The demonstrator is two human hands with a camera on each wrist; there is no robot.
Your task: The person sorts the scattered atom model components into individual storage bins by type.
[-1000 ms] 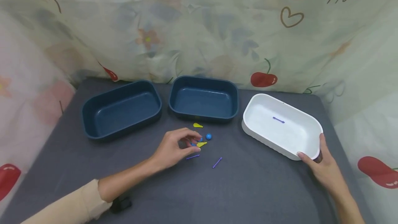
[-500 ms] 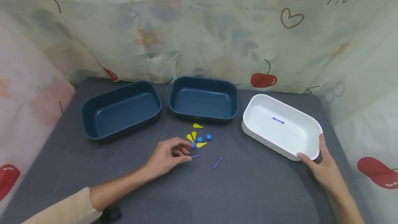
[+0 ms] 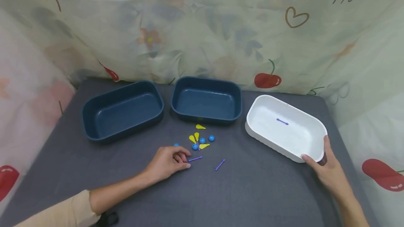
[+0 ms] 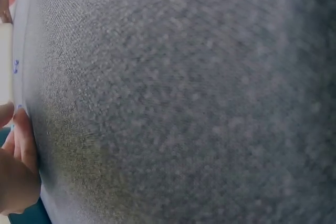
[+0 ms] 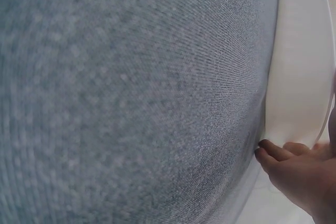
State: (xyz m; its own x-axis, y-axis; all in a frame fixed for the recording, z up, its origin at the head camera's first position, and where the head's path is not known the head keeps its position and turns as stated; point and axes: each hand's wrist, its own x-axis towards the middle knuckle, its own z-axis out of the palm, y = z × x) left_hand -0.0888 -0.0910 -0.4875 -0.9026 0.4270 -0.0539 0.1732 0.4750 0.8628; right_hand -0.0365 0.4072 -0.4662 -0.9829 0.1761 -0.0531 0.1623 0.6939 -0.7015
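My left hand [image 3: 168, 162] rests low over the cloth, fingers loosely bent. Its thumb and fingertips stand apart around the near end of a small purple rod with knobbed ends [image 3: 195, 158]; contact cannot be told. A second purple rod [image 3: 220, 164] lies to the right. Beyond the hand are several yellow teardrop-shaped pieces [image 3: 204, 146] and blue balls [image 3: 211, 138]; one blue ball [image 3: 176, 145] is partly hidden behind the fingers. My right hand [image 3: 331, 171] grips the near right corner of a white tray [image 3: 274, 146], thumb on the rim. Inside the tray lies one purple rod [image 3: 282, 121].
Two dark blue trays [image 3: 123, 132] stand at the back left and back centre [image 3: 205, 118]. A grey cloth [image 3: 252, 192] covers the table. Printed curtains [image 3: 208, 27] hang behind and at both sides. Something black [image 3: 108, 218] lies beside the left sleeve.
My left hand has drawn back left and nearer from the cluster of pieces, uncovering yellow pieces, blue balls and a purple rod. The right hand and white tray stay in place.
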